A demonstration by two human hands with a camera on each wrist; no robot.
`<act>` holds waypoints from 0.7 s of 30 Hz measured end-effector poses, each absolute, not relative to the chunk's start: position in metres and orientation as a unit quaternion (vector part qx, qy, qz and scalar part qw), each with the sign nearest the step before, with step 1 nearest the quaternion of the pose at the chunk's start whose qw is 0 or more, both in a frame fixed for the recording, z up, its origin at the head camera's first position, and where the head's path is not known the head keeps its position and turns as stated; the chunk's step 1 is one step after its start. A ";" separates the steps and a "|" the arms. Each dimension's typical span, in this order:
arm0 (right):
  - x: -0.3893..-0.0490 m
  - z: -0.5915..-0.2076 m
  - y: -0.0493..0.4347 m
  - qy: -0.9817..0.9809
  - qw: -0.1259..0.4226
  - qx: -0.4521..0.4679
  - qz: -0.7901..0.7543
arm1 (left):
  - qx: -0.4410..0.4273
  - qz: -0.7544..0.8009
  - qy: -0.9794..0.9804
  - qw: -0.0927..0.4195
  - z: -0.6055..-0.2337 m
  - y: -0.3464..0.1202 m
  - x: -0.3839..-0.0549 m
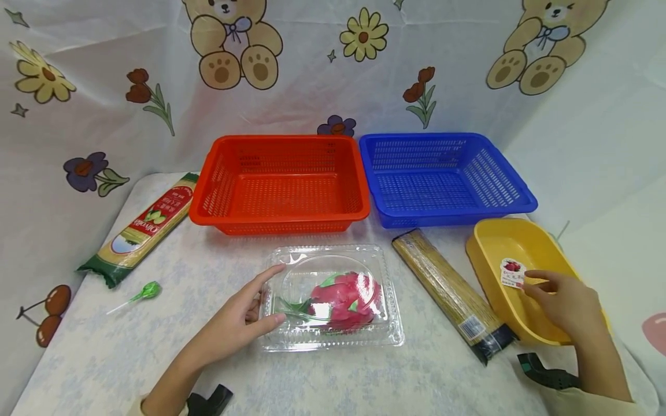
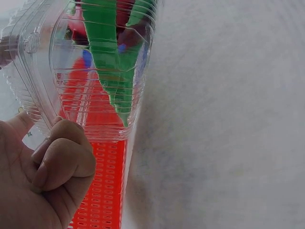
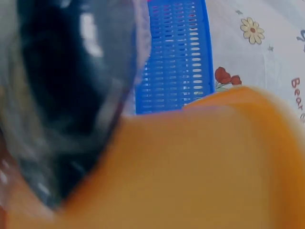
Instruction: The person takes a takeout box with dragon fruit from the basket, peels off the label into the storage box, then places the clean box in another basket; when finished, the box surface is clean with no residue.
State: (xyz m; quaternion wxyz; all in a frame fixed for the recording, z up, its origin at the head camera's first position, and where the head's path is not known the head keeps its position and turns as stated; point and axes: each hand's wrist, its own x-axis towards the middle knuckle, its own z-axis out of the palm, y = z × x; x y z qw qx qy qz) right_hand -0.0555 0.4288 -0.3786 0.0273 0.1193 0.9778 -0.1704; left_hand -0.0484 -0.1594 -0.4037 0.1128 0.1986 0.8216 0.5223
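Observation:
A clear plastic clamshell box (image 1: 333, 263) with a pink toy dragon fruit (image 1: 346, 300) inside lies in the middle of the table. My left hand (image 1: 241, 315) grips its left edge, with forefinger and thumb along the rim. In the left wrist view the other fingers are curled beside the box's corner, below the dragon fruit's green leaves (image 2: 107, 52). Over the yellow tub (image 1: 507, 231), my right hand (image 1: 569, 303) pinches a small white label (image 1: 512, 273) with a dragon fruit picture between thumb and forefinger. The right wrist view is blurred and does not show that hand.
A red basket (image 1: 281, 225) and a blue basket (image 1: 452, 216) stand at the back. A pack of noodles (image 1: 452, 292) lies between box and tub. To the left are a red-and-gold noodle packet (image 1: 151, 225) and a green lollipop (image 1: 149, 290).

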 end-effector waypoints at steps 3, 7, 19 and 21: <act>-0.053 -0.370 0.429 0.983 0.023 0.108 -0.148 | 0.202 0.521 0.822 0.112 -0.404 -0.159 -0.049; -0.055 -0.356 0.424 0.985 0.017 0.099 -0.141 | 0.210 0.523 0.819 0.107 -0.404 -0.160 -0.050; -0.093 -0.327 0.418 0.971 -0.015 0.065 -0.232 | 0.200 0.523 0.821 0.114 -0.404 -0.159 -0.049; -0.103 -0.326 0.425 0.961 -0.003 0.083 -0.265 | 0.198 0.522 0.822 0.113 -0.403 -0.159 -0.049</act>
